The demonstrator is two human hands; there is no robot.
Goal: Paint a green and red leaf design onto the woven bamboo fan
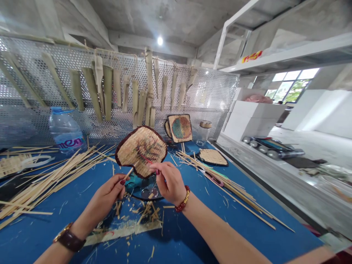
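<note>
A woven fan (132,146) with a dark edge and reddish-brown marks on its face is held up over the blue table. Its thin stick handle is pinched in my left hand (114,187), below the fan. My right hand (169,181) is closed round a thin pink-red tool (145,159), whose far end lies against the painted part of the fan. Beneath the fan and partly hidden by it is a round paint palette (145,189) with wells. Small straw scraps (148,212) lie in front of the palette.
Bamboo strips (52,179) spread at the left, more (242,194) at the right. Behind stand a water bottle (67,132), a painted fan (180,128) and a glass jar (203,134). Another fan (213,156) lies flat. Bamboo pieces (107,93) hang on a perforated panel (211,84).
</note>
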